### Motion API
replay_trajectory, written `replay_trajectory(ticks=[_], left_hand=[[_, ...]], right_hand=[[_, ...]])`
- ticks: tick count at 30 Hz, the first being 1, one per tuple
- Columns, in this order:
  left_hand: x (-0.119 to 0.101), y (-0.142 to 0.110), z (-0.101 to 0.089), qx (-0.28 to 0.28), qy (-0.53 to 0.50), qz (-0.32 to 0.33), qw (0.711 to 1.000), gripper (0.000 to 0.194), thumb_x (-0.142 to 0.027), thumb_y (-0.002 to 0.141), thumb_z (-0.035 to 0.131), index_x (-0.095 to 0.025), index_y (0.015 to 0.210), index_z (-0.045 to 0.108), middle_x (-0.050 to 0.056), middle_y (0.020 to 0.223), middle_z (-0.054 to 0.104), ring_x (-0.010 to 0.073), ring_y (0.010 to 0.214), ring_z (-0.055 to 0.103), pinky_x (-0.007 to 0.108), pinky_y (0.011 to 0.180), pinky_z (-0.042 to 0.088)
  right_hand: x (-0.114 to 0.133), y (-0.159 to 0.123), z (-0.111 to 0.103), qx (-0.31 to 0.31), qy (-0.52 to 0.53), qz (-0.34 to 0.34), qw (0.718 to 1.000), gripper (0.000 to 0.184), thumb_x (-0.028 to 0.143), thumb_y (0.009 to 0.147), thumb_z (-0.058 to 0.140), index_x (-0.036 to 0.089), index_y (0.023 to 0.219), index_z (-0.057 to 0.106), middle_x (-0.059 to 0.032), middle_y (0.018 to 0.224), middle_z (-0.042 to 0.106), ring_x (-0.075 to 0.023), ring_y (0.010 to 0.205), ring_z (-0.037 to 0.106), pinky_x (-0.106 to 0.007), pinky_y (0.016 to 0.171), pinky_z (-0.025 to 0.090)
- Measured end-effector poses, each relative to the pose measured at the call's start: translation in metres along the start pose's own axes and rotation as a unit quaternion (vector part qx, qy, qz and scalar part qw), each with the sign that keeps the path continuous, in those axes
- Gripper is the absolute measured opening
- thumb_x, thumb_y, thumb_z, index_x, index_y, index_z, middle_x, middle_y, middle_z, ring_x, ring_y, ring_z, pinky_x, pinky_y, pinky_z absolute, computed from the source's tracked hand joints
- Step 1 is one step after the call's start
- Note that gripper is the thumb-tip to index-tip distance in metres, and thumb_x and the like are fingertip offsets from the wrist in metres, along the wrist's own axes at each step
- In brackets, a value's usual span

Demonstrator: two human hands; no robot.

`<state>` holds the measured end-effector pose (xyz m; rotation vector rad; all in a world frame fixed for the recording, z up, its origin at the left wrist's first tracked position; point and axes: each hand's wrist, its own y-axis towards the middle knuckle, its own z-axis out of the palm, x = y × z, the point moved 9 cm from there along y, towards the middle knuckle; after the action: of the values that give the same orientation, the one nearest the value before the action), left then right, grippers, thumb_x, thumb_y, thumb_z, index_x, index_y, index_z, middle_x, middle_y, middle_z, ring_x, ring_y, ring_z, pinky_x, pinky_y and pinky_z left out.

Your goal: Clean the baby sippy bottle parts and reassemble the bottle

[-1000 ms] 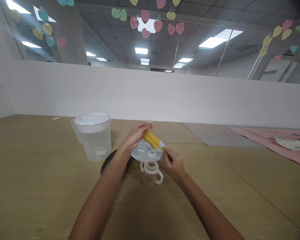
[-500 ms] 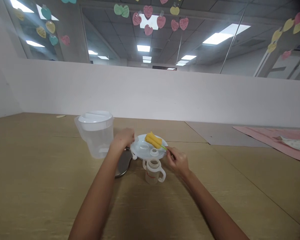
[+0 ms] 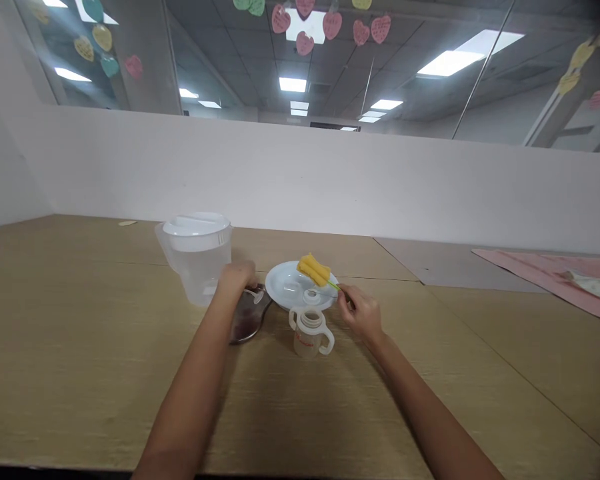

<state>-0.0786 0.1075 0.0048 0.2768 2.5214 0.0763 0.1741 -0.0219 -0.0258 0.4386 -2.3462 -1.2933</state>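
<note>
My left hand [image 3: 238, 274] is closed on a small white piece [image 3: 255, 295], perhaps a bottle's straw part, over the dark metal tray [image 3: 247, 323]. My right hand [image 3: 360, 311] grips the thin green handle of a yellow sponge brush [image 3: 314, 270], whose head is over the far right part of a white plate [image 3: 280, 283]. A white ring-shaped part [image 3: 311, 297] lies on the plate. In front of the plate stands a clear baby cup [image 3: 307, 341] with two white handles and no lid on it.
A clear lidded pitcher [image 3: 200, 267] of water stands left of the tray. Far right, a pink cloth [image 3: 540, 270] bears a pale patterned item [image 3: 595, 285]. A small flat pale object [image 3: 127, 223] lies at the back left, near the white wall [image 3: 300, 180].
My left hand has moved left from the plate's edge to over the tray, carrying the small white piece. My right hand still holds the brush at the plate. The view has shifted slightly.
</note>
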Motion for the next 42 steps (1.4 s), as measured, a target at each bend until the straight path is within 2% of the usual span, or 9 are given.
replay_trajectory(ticks=[6, 10, 14, 22, 26, 30, 35, 39, 42], left_hand=[[-0.040, -0.008, 0.019, 0.055, 0.081, 0.039, 0.994, 0.010, -0.027, 0.060, 0.065, -0.017, 0.064, 0.065, 0.011, 0.073, 0.070, 0.0261, 0.080, 0.064, 0.031, 0.074, 0.045], [-0.062, -0.011, 0.054, 0.063, 0.089, 0.077, 0.991, 0.038, -0.024, 0.060, 0.068, -0.018, 0.098, 0.064, 0.014, 0.098, 0.069, 0.0291, 0.091, 0.063, 0.035, 0.078, 0.045], [-0.077, -0.013, 0.073, 0.041, 0.079, 0.121, 0.989, 0.029, -0.013, 0.065, 0.061, -0.017, 0.093, 0.065, 0.014, 0.097, 0.068, 0.0297, 0.097, 0.061, 0.037, 0.085, 0.043], [-0.124, -0.041, 0.014, -0.043, -0.046, 0.235, 0.970, 0.061, -0.012, 0.071, 0.053, -0.020, 0.130, 0.041, 0.003, 0.090, 0.068, 0.0183, 0.087, 0.062, 0.027, 0.081, 0.045], [-0.145, -0.063, -0.010, -0.087, -0.017, 0.253, 0.963, 0.064, -0.012, 0.072, 0.051, -0.020, 0.133, 0.037, 0.002, 0.089, 0.067, 0.0195, 0.088, 0.060, 0.029, 0.083, 0.044], [-0.158, -0.077, -0.017, -0.115, 0.022, 0.283, 0.952, 0.060, -0.013, 0.075, 0.051, -0.022, 0.132, 0.039, 0.003, 0.090, 0.066, 0.0226, 0.098, 0.055, 0.035, 0.094, 0.038], [-0.161, -0.077, -0.014, -0.101, -0.071, 0.345, 0.930, 0.055, -0.017, 0.078, 0.053, -0.024, 0.131, 0.039, 0.004, 0.102, 0.058, 0.0184, 0.099, 0.054, 0.032, 0.091, 0.042], [-0.154, -0.074, -0.026, -0.173, -0.092, 0.352, 0.915, 0.067, -0.019, 0.068, 0.066, -0.024, 0.129, 0.040, 0.008, 0.116, 0.044, 0.0201, 0.106, 0.049, 0.032, 0.091, 0.042], [-0.150, -0.071, -0.027, -0.157, -0.061, 0.338, 0.926, 0.081, -0.017, 0.064, 0.069, -0.026, 0.135, 0.032, 0.006, 0.112, 0.048, 0.0214, 0.104, 0.050, 0.035, 0.091, 0.042]], right_hand=[[-0.003, 0.000, 0.002, 0.003, -0.012, 0.010, 1.000, 0.028, 0.027, 0.086, 0.040, 0.015, 0.092, 0.065, -0.0061, 0.082, 0.069, -0.0121, 0.058, 0.058, -0.023, 0.057, 0.044], [-0.004, -0.001, 0.004, 0.007, -0.020, 0.016, 1.000, 0.029, 0.028, 0.086, 0.039, 0.015, 0.092, 0.065, -0.0063, 0.080, 0.069, -0.0127, 0.057, 0.058, -0.023, 0.056, 0.044], [-0.005, -0.001, 0.005, 0.011, -0.022, 0.018, 1.000, 0.029, 0.028, 0.086, 0.039, 0.015, 0.092, 0.064, -0.0068, 0.080, 0.069, -0.0132, 0.060, 0.059, -0.024, 0.058, 0.045], [-0.013, 0.000, 0.003, -0.004, 0.005, 0.061, 0.998, 0.031, 0.030, 0.087, 0.038, 0.015, 0.093, 0.064, -0.0074, 0.081, 0.069, -0.0153, 0.063, 0.061, -0.025, 0.061, 0.046], [-0.013, 0.002, 0.001, -0.012, 0.055, 0.067, 0.996, 0.031, 0.029, 0.086, 0.038, 0.015, 0.095, 0.064, -0.0087, 0.087, 0.070, -0.0176, 0.074, 0.064, -0.028, 0.068, 0.049], [-0.012, 0.003, -0.001, -0.017, 0.075, 0.072, 0.994, 0.030, 0.029, 0.086, 0.039, 0.015, 0.096, 0.063, -0.0082, 0.084, 0.069, -0.0171, 0.069, 0.063, -0.029, 0.066, 0.050], [-0.013, 0.001, -0.009, -0.061, 0.076, 0.067, 0.993, 0.030, 0.031, 0.085, 0.041, 0.015, 0.096, 0.064, -0.0094, 0.085, 0.070, -0.0188, 0.073, 0.065, -0.031, 0.068, 0.052], [-0.012, 0.000, -0.013, -0.081, 0.063, 0.060, 0.993, 0.029, 0.031, 0.086, 0.042, 0.016, 0.098, 0.064, -0.0093, 0.087, 0.070, -0.0193, 0.076, 0.065, -0.032, 0.070, 0.052], [-0.007, -0.001, -0.018, -0.096, 0.038, 0.039, 0.994, 0.028, 0.028, 0.086, 0.042, 0.016, 0.099, 0.065, -0.0080, 0.082, 0.069, -0.0164, 0.068, 0.063, -0.028, 0.065, 0.050]])
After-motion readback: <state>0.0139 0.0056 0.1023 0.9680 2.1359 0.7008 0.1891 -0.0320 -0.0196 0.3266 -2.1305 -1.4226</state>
